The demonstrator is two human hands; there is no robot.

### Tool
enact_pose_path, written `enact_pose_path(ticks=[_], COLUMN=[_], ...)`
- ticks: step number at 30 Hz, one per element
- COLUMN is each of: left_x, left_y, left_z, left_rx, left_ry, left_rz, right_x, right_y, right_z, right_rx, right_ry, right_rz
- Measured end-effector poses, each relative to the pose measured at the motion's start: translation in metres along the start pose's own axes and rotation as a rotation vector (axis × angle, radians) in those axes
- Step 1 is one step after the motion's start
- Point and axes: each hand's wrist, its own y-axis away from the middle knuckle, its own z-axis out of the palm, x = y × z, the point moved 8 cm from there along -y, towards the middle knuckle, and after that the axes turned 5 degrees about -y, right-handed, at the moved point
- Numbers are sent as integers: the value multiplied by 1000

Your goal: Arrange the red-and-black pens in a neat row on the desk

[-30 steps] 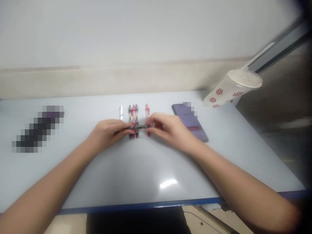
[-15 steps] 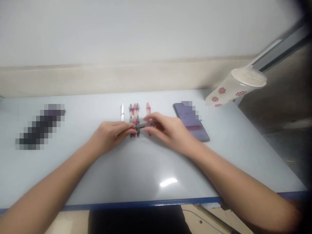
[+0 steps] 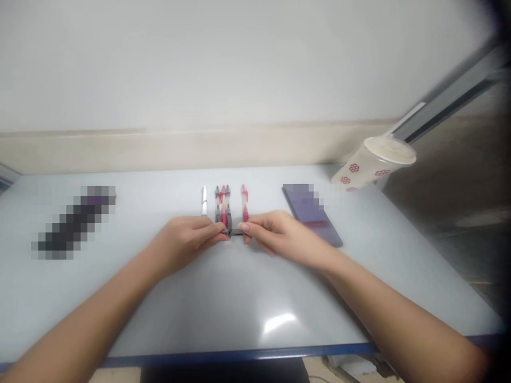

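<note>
A slim dark pen (image 3: 236, 232) lies sideways between both hands, most of it covered by fingers. My left hand (image 3: 195, 236) pinches its left end, thumb and fingers together. At the right end, my right hand (image 3: 273, 231) is closed on it the same way. Just beyond the fingertips, several pens lie side by side, among them a red pen (image 3: 223, 199) in a tight group with dark ones. To the left of that group is a white pen (image 3: 205, 199). A separate red pen (image 3: 245, 197) lies to the right, its lower part behind my right fingers.
On the right of the white table (image 3: 191, 314) lies a dark phone (image 3: 313, 218). Behind it stands a tall lidded cup (image 3: 367, 165) with red patterns. A pixelated dark object (image 3: 75, 223) is at the left. A wall (image 3: 179, 151) borders the back edge.
My right hand has gone from a looser hold, fingers apart around the dark pen, to a pinch on its end. The view has tilted up slightly, so everything sits lower.
</note>
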Motion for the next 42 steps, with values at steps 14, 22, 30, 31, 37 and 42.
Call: enact_pose_path(ticks=[14,22,30,31,37,42], left_x=[-32,-16,-11,-13,-12,-2], left_y=[3,3,3,2,-18,-56], left_z=[23,27,35,31,26,49], left_rx=[-31,46,4,26,-93,-315], left_ry=[812,895,660,577,89,-225], left_rz=[-620,-703,-588,-570,-529,-579], right_x=[-9,-6,5,3,1,10], right_y=[-1,0,-2,-2,-3,-3], right_z=[3,8,17,14,-35,-62], right_rx=[-74,-155,-278,-256,155,357], right_ry=[-102,-176,-286,-295,-220,-228], right_rz=[-86,-108,31,19,-33,-33])
